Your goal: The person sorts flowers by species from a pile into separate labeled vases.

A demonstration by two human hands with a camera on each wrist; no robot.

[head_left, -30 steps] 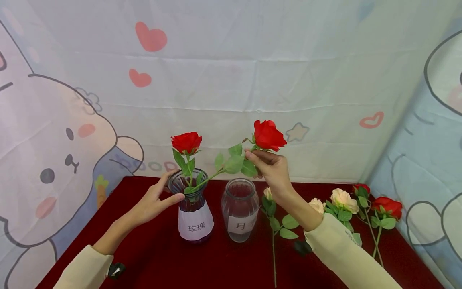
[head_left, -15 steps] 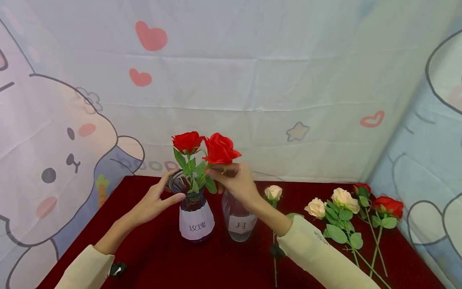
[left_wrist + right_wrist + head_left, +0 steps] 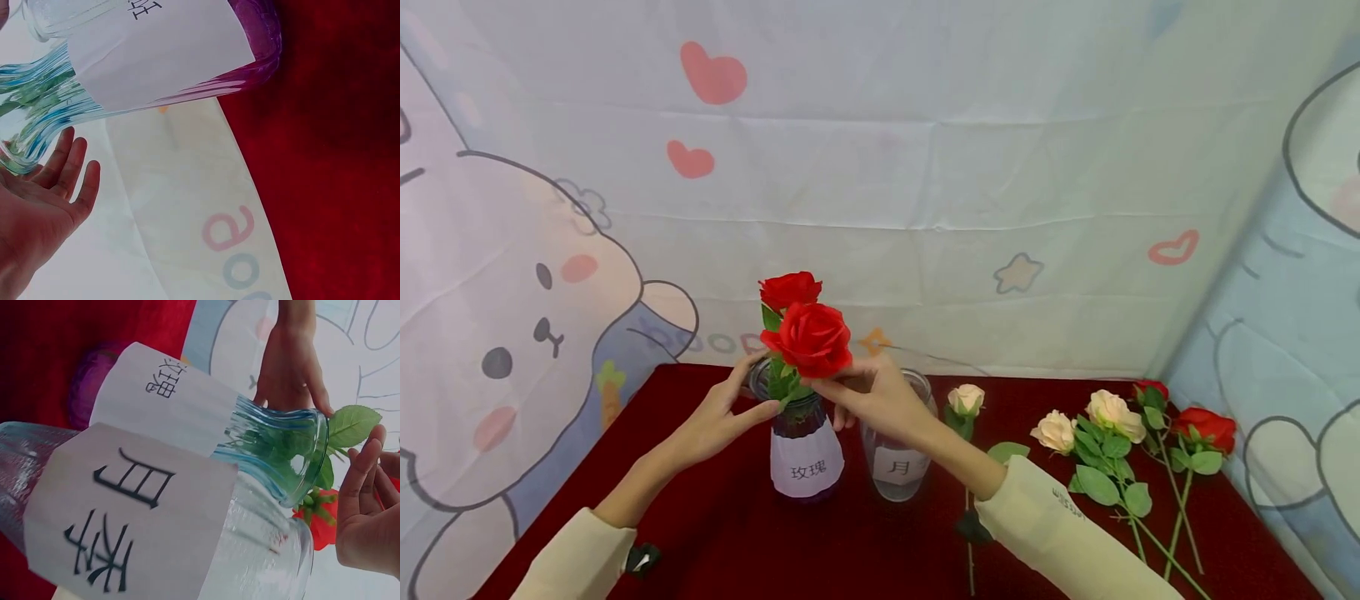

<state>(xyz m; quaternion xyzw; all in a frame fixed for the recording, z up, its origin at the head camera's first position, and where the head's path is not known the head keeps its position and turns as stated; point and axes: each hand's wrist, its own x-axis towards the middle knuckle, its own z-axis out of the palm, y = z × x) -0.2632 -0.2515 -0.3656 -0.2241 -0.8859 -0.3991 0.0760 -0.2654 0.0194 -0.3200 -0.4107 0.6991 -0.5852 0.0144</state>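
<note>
A purple-blue ribbed glass vase (image 3: pixel 805 427) with a white paper label stands on the red cloth and holds one upright red rose (image 3: pixel 788 289). My left hand (image 3: pixel 762 385) rests against the vase's neck with straight fingers; the left wrist view shows the palm (image 3: pixel 59 181) open beside the glass (image 3: pixel 162 56). My right hand (image 3: pixel 838 387) pinches a second red rose (image 3: pixel 808 337) just under its bloom, directly above the vase mouth. Its stem and leaves reach down into the vase (image 3: pixel 275 450). A clear labelled jar (image 3: pixel 898 475) stands right beside the vase, partly behind my right wrist.
To the right of the jar, several loose roses lie on the red cloth (image 3: pixel 715 533): a cream one (image 3: pixel 966 398), two more cream ones (image 3: pixel 1112 410) and two red ones (image 3: pixel 1210 427). A cartoon-printed sheet (image 3: pixel 925 167) hangs close behind and at both sides.
My right hand carried the red rose left and down, from above the clear jar to the vase mouth, and its stem went into the vase. The left hand stayed at the vase neck.
</note>
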